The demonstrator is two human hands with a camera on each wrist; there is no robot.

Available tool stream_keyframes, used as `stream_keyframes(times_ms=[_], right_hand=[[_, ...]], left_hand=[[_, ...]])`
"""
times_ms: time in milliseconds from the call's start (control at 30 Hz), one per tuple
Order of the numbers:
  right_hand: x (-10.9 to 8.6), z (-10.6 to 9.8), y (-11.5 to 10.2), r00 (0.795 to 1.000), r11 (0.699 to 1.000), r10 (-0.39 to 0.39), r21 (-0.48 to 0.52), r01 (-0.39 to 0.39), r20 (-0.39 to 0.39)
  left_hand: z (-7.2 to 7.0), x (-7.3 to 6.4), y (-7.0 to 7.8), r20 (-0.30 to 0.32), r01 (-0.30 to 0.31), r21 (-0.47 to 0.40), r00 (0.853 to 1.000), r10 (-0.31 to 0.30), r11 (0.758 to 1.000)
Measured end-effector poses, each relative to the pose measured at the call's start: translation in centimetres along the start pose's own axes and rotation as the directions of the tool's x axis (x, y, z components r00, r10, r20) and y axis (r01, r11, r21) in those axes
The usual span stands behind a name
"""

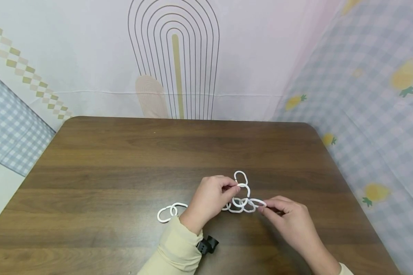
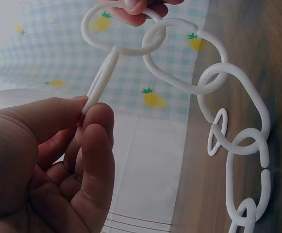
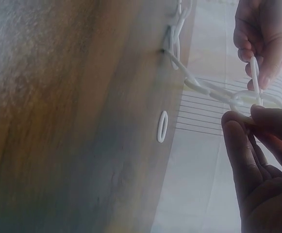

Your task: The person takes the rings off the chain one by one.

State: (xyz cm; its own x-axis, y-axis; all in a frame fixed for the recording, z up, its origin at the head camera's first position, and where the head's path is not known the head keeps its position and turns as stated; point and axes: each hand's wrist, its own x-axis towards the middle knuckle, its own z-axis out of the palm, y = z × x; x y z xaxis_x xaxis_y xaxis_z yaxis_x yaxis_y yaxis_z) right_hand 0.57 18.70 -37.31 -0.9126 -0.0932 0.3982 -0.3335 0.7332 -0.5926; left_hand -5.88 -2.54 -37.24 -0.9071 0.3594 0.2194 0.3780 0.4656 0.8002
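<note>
My left hand [image 1: 211, 196] pinches a white plastic oval link [image 2: 103, 80] between thumb and fingers, held nearly edge-on. Its far end meets the side of another white link [image 2: 133, 52], which my right hand [image 1: 290, 217] pinches at the opposite side. From that second link hangs a chain of several joined white links [image 2: 250, 94], running down to the tabletop and passing behind my left forearm in the head view. The tail of the chain [image 1: 158, 216] shows left of the sleeve. One loose link [image 3: 166, 127] lies by itself on the table, beyond my hands.
The brown wooden table [image 1: 124, 152] has rounded far corners. A patterned cloth [image 1: 247, 57] hangs behind it, and a checked cloth with pineapples [image 1: 358, 126] hangs on the right. A black wrist device [image 1: 208, 244] sits at the left cuff.
</note>
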Motion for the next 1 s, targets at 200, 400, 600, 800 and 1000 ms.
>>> stream_keyframes(times_ms=[200,400,600,800,1000], right_hand=[[-0.2,0.2,-0.1,1.000,0.999,0.024,0.022,-0.024,0.020],[-0.5,0.4,-0.1,0.999,0.999,0.041,0.022,-0.041,0.033],[-0.7,0.5,-0.2,0.998,0.999,0.047,0.016,-0.048,0.049],[-0.6,0.4,-0.3,0.998,0.999,0.044,0.010,-0.045,0.045],[-0.6,0.3,-0.2,0.997,0.999,0.051,0.015,-0.052,0.059]], left_hand=[[0.0,0.1,-0.3,0.001,0.055,-0.035,0.998,-0.055,0.998],[0.0,0.2,-0.7,0.002,0.152,-0.094,0.988,-0.153,0.984],[0.1,0.2,-1.2,-0.020,0.186,-0.067,0.982,-0.187,0.980],[0.1,0.6,-1.8,-0.038,0.175,-0.017,0.984,-0.175,0.984],[-0.3,1.3,-2.1,-0.053,0.203,0.112,0.979,-0.198,0.973]])
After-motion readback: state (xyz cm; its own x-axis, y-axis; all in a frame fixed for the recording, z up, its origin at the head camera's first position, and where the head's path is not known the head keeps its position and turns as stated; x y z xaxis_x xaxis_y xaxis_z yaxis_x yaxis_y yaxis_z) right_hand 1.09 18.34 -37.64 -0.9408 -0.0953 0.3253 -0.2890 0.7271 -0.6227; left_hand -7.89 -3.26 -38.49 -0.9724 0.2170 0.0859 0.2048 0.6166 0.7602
